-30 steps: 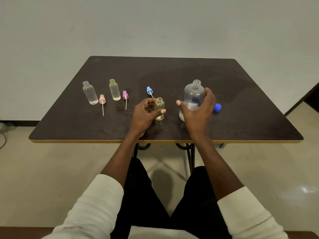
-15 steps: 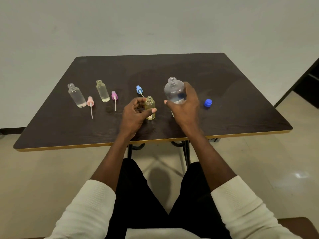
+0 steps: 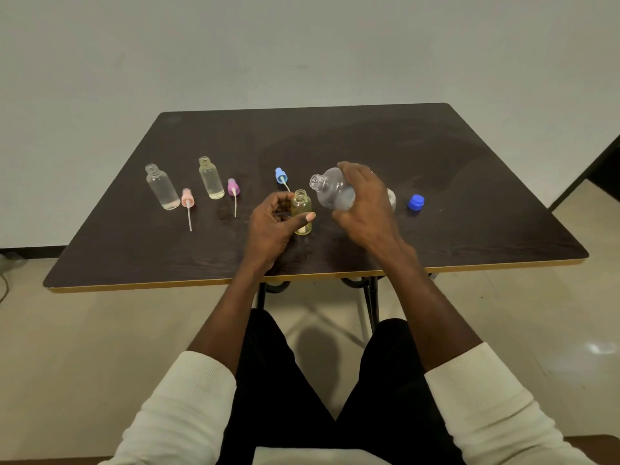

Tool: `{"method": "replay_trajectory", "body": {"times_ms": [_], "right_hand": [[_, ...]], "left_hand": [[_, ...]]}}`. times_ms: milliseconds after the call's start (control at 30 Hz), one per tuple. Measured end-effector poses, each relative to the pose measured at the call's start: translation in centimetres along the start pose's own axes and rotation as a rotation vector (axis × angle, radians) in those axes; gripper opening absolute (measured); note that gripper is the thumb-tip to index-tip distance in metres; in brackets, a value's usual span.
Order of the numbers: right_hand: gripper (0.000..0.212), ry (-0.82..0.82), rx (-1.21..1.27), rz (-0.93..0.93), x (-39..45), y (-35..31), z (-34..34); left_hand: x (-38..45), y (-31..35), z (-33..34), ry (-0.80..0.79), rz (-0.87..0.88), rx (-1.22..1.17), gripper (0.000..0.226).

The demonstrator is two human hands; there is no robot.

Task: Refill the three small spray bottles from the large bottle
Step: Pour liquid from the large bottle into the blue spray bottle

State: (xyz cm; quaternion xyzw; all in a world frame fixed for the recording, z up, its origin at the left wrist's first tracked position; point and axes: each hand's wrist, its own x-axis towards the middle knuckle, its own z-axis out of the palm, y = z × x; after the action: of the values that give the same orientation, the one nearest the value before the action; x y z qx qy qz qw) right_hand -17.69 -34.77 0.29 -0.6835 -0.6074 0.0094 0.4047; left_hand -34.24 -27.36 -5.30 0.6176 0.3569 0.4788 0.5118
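My right hand (image 3: 364, 204) grips the large clear bottle (image 3: 332, 191), which is uncapped, lifted off the table and tilted left so its mouth points toward the small yellow bottle (image 3: 301, 211). My left hand (image 3: 273, 224) holds that yellow bottle upright on the dark table (image 3: 436, 169). Further left stand two more open small bottles: a clear one (image 3: 161, 187) and a pale yellow one (image 3: 211, 178). Their spray heads lie loose beside them: pink (image 3: 187, 201), purple (image 3: 233, 189) and blue (image 3: 281, 177).
The large bottle's blue cap (image 3: 416, 202) lies on the table to the right of my right hand. The table's yellow front edge (image 3: 469, 268) runs just above my knees. A pale wall stands behind the table.
My right hand has lifted the large bottle from where it stood and tipped it left, bringing its mouth close above the yellow bottle. My left hand keeps its hold.
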Motion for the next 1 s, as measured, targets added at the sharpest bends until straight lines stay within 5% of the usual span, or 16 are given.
{"method": "replay_trajectory", "body": {"times_ms": [1000], "right_hand": [[0.07, -0.089, -0.199, -0.213, 2.3, -0.5, -0.9]], "left_hand": [[0.0, 0.8, 0.1, -0.023, 0.023, 0.009, 0.037]]}}
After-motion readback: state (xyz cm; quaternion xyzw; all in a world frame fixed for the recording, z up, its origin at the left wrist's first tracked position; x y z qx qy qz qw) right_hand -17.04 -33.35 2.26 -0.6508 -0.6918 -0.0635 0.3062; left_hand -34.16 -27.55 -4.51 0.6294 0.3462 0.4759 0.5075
